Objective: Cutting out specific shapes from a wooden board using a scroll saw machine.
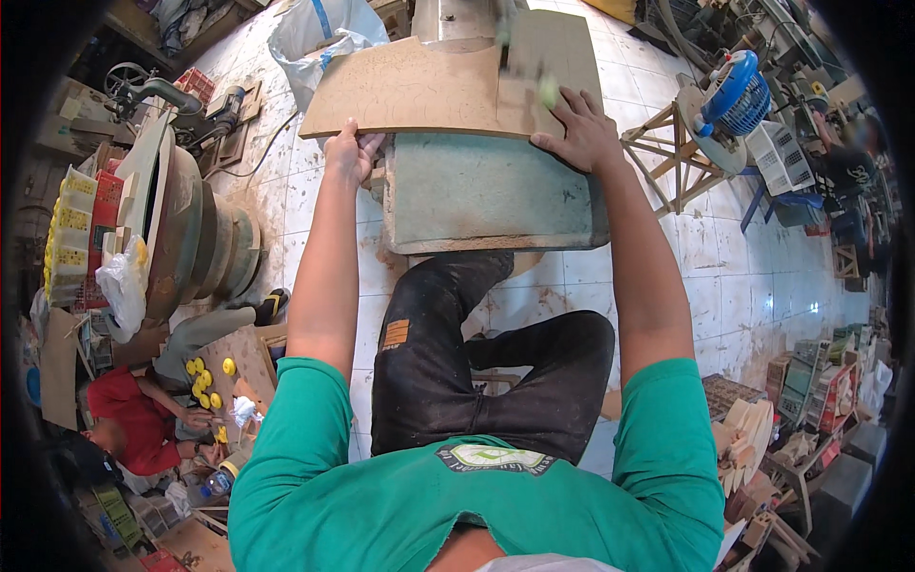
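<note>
A flat brown wooden board with curved lines drawn on it lies across the far part of a machine's grey-green table. My left hand grips the board's near left edge, thumb on top and the other fingers partly hidden underneath. My right hand rests on the board's right end, fingers spread and stretched forward. By those fingertips is a blurred pale green object, too smeared to name. Behind it a grey-brown panel stands beside the machine's metal body.
A white sack stands beyond the board on the left. A blue fan sits right on a wooden stand. A large round machine is at left. Lower left, a person in red sits near yellow round pieces.
</note>
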`<state>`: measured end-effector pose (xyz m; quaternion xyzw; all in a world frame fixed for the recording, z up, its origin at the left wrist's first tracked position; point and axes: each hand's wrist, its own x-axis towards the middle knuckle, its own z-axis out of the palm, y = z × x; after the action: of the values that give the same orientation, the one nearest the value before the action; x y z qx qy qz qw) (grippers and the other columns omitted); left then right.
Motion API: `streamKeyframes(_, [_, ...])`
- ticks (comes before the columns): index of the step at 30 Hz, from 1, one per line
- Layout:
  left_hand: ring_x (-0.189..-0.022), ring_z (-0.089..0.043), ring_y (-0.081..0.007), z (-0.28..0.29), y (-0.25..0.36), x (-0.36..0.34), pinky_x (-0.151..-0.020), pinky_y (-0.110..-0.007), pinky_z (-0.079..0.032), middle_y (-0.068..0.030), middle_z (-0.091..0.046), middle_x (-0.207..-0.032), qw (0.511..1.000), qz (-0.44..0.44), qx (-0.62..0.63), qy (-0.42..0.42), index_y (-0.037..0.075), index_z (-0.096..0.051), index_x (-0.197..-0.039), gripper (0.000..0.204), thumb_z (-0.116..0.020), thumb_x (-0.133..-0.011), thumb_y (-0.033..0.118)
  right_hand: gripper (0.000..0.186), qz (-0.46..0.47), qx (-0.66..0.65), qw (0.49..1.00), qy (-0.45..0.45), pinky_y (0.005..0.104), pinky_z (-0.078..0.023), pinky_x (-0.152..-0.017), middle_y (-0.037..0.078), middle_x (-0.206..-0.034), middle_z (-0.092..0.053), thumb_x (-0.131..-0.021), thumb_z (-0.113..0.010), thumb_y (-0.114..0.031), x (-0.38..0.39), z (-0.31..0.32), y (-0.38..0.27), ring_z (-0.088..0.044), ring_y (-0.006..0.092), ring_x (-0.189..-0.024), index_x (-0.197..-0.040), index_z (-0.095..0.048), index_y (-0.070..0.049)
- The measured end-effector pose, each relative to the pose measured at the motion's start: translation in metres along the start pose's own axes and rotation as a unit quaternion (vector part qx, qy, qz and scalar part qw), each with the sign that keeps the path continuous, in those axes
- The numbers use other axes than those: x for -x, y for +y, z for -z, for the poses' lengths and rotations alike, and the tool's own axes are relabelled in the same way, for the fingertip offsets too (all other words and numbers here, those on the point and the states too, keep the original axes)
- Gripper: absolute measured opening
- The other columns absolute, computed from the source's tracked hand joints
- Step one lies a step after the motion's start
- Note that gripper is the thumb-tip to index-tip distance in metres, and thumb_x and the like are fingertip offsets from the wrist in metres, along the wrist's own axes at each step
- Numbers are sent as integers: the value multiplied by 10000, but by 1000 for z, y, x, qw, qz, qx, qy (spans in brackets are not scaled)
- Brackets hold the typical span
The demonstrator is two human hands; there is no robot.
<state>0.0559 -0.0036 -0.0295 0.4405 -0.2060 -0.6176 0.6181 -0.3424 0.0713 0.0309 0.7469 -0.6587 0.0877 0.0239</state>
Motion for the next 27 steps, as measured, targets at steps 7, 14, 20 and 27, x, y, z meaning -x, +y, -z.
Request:
streamKeyframes(7, [-1035, -644, -392, -2, -3, -3, -940, -564, -568, -233, -555, -1218, 1000, -13, 2, 22, -69, -398, -1283, 335, -501, -1031, 126, 875, -10, 19, 1000, -15, 536, -358, -1119, 61, -1598, -330, -773, -518, -833, -3, 0, 1, -278, 344, -1478, -1462, -495, -296])
streamKeyframes(14, [-1025, -649, -395, -3, -5, -7, -943, -572, -565, -228, -564, -1206, 1000, -24, 4, 16, -68, -397, -1269, 322, -498, -1034, 128, 888, -21, -6, 1000, -23, 539, -406, -1097, 30, -1608, -319, -738, -578, -818, -7, 2, 2, -269, 334, -1484, -1476, -463, -339])
streamKeyframes(20, [-1024, -659, -390, -3, -6, -8, -922, -558, -582, -233, -568, -1198, 999, -35, 16, 7, -64, -378, -1263, 322, -505, -1030, 120, 897, -18, -3, 1000, -26, 510, -404, -1105, 55, -1587, -344, -738, -538, -850, -8, 6, 1, -284, 341, -1473, -1441, -524, -294])
streamKeyframes(27, [-1021, -659, -389, -8, -7, -7, -933, -561, -579, -227, -565, -1194, 999, -41, 16, 9, -65, -380, -1256, 318, -509, -1027, 112, 846, -22, -3, 999, -29, 527, -423, -1087, 35, -1598, -334, -749, -592, -790, -9, 5, 3, -286, 330, -1478, -1466, -478, -355])
